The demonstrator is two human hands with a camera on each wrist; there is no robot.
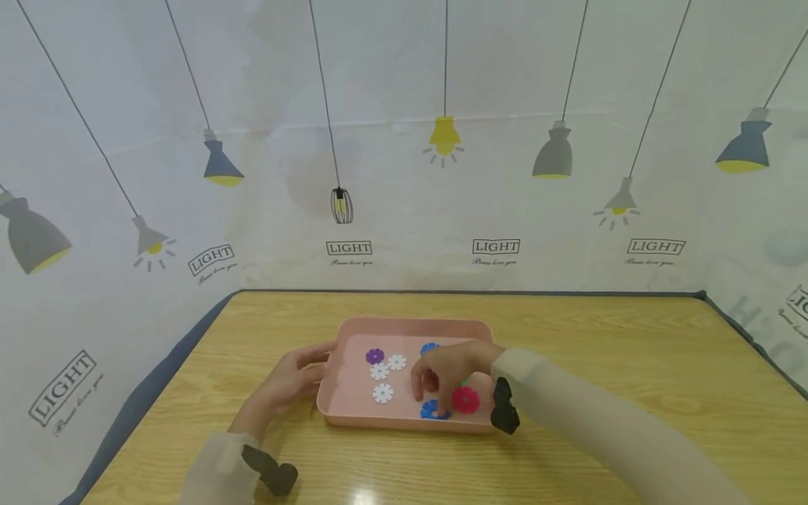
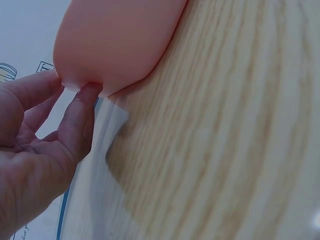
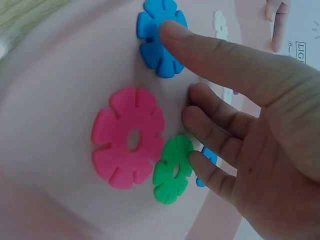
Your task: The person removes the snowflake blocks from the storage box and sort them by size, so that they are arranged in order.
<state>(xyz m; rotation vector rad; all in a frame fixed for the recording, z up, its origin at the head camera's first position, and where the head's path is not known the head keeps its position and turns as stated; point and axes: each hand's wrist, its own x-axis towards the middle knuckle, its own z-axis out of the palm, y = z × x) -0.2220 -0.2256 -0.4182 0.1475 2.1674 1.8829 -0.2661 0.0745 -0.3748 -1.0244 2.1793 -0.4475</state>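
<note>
A pink tray [image 1: 404, 422] holds several flower-shaped notched plastic discs. Against the tray's left end rest the fingertips of my left hand [image 1: 287, 379], fingers extended; the left wrist view shows the thumb [image 2: 82, 107] and a finger at its outer wall. My right hand [image 1: 451, 368] reaches down inside the tray's right half. Its fairly straight thumb [image 3: 215, 57] lies on the face of a blue disc [image 3: 150, 27] near the front wall. The other visible fingers bend loosely beside it. A pink-red disc [image 3: 127, 155] and a green disc [image 3: 167, 185] lie close to that hand.
On the tray's left half are a purple disc [image 1: 375, 356] and white discs [image 1: 382, 393]. Another blue disc [image 1: 431, 348] sits farther back, partly behind the right hand. The wooden table [image 1: 618, 337] ends at a wall cloth [image 1: 404, 270] printed with lamps.
</note>
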